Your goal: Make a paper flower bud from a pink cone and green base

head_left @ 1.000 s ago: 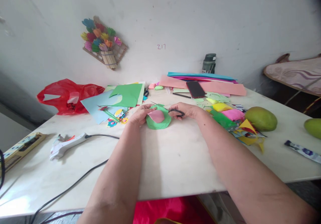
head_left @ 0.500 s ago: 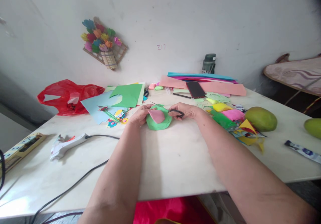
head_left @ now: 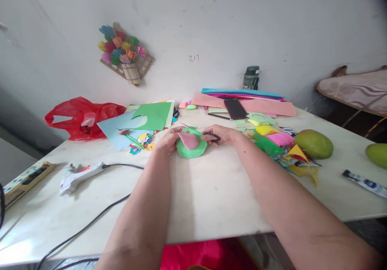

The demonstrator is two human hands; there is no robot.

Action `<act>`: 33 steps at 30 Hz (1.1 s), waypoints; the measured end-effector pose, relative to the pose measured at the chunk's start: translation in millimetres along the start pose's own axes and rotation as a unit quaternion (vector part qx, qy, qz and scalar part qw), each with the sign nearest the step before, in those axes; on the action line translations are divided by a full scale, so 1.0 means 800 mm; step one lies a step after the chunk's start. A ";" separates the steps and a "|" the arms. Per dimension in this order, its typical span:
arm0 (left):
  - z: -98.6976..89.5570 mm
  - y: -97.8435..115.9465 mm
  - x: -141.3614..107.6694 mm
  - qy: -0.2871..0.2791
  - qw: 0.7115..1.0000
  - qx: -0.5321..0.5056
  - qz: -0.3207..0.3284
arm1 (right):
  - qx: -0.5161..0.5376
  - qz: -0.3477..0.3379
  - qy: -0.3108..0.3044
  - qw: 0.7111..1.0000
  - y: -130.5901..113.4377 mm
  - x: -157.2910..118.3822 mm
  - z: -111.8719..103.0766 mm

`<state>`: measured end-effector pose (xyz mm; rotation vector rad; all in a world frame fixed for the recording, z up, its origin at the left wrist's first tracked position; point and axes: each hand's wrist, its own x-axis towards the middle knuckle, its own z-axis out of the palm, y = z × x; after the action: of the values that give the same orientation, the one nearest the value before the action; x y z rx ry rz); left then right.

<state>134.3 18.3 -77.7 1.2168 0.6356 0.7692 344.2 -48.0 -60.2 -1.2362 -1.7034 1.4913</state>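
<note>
In the middle of the white table, my left hand [head_left: 171, 139] grips the left edge of a green paper piece [head_left: 191, 153] with a scalloped outline. A pink pointed paper shape [head_left: 189, 141] lies on top of the green one. My right hand [head_left: 222, 133] is closed round the dark handles of a pair of scissors [head_left: 213, 137]. Their thin blade points left, along the far edge of the green paper. Whether the blades are apart is too small to make out.
Left lie a glue gun [head_left: 81, 176] with its cord, a red plastic bag [head_left: 84, 119] and green card [head_left: 155, 115]. At the back are a phone [head_left: 235, 109], stacked coloured sheets [head_left: 256, 104] and a bottle [head_left: 251, 77]. Paper scraps [head_left: 298, 163] and a mango [head_left: 313, 144] are on the right.
Both hands keep nearly the same place, still holding the green paper and the scissors. The whole view has shifted very slightly.
</note>
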 end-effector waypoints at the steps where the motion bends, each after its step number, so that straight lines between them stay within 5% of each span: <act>1: 0.001 0.000 0.000 -0.001 1.000 -0.002 0.004 | 0.006 -0.006 -0.006 1.000 0.001 0.001 0.000; 8: 0.000 -0.001 0.000 0.000 1.000 -0.014 0.001 | -0.007 -0.034 0.000 0.999 0.007 0.002 0.000; 20: -0.004 -0.004 0.003 -0.026 1.000 0.006 -0.001 | 0.010 0.029 0.049 0.998 -0.011 -0.005 0.012; 33: -0.006 -0.008 0.006 -0.022 1.000 -0.016 0.012 | 0.031 -0.024 0.031 0.999 -0.001 0.003 0.010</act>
<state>134.8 24.1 -84.9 1.2103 0.5711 0.7686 336.2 -49.3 -61.9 -1.1890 -1.6244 1.4521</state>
